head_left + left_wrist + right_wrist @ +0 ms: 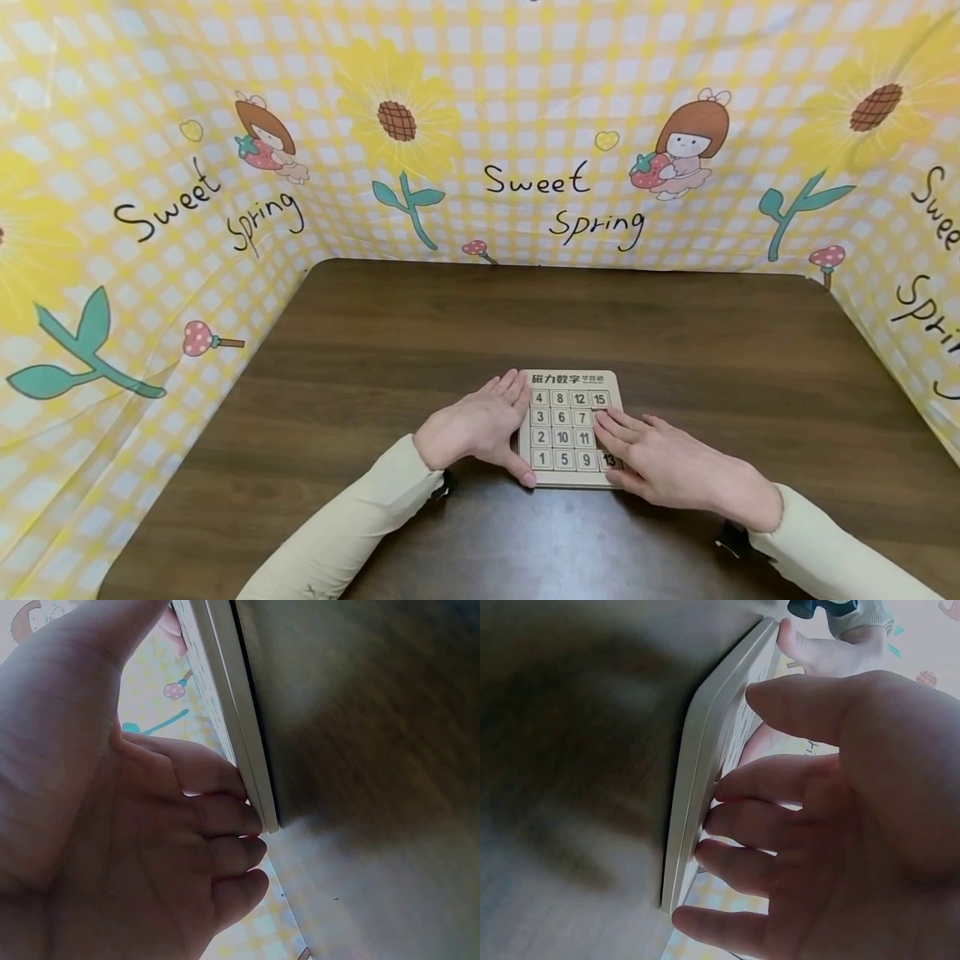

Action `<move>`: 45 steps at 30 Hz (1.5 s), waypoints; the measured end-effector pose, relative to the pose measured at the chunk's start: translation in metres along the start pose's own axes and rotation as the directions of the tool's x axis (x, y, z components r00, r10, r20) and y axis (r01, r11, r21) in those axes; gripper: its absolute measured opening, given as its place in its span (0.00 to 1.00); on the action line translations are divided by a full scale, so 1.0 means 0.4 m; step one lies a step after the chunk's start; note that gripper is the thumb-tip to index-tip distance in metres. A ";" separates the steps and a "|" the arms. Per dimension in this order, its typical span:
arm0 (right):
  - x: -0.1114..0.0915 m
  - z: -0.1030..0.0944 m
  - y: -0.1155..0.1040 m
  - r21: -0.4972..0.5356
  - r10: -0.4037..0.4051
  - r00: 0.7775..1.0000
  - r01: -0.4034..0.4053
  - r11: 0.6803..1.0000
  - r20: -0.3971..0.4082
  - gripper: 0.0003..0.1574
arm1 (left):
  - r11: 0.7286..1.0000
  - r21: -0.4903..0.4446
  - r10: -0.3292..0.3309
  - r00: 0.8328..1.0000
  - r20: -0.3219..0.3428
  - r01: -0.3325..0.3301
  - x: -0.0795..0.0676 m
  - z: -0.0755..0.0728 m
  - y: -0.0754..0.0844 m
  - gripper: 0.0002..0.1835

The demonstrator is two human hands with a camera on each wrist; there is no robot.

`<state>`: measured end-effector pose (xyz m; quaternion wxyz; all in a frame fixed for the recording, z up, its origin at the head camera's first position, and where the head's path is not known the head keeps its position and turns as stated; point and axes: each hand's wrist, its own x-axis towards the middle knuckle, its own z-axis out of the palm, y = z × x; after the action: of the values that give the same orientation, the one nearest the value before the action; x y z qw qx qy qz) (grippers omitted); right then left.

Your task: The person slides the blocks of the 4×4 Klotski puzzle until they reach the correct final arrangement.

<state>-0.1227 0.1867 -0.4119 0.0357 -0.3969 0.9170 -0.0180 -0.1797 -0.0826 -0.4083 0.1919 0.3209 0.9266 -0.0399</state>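
Note:
A wooden number sliding puzzle (pixel 573 477) lies on the table, its numbered tiles in a pale frame under a line of printed characters. My left hand (pixel 480 423) rests along the frame's left side, fingertips by the top left corner and thumb at the bottom left one. In the left wrist view its fingers (pixel 225 817) lie against the frame's edge. My right hand (pixel 663 454) reaches over the right side, with fairly straight fingertips on the right column below tile 15 (pixel 599 399). Its thumb is beside tile 13 (pixel 609 460). The middle of that column is hidden under the fingers.
The dark wood-grain table (pixel 450 325) has rounded far corners. A yellow and white checked cloth (pixel 510 100) with flowers, cartoon figures and "Sweet Spring" lettering hangs behind it and along both sides. Dark straps show at both sleeve cuffs.

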 end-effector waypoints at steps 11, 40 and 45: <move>-0.028 -0.005 -0.031 -0.068 -0.052 0.998 0.050 0.996 -0.040 0.34 | 1.000 -0.003 -0.001 1.000 -0.006 0.001 0.002 -0.005 0.002 0.70; 0.049 0.002 0.075 0.046 0.042 0.999 -0.042 0.998 0.000 0.35 | 1.000 -0.004 -0.004 1.000 -0.011 0.004 -0.003 0.001 0.002 0.71; 0.041 -0.003 0.062 0.013 0.015 1.000 -0.015 1.000 -0.024 0.34 | 1.000 0.000 -0.005 1.000 -0.014 0.005 -0.001 0.003 0.002 0.71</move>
<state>-0.1521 0.1919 -0.4131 0.0272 -0.3895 0.9202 -0.0286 -0.1786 -0.0825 -0.4091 0.1851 0.3190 0.9287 -0.0381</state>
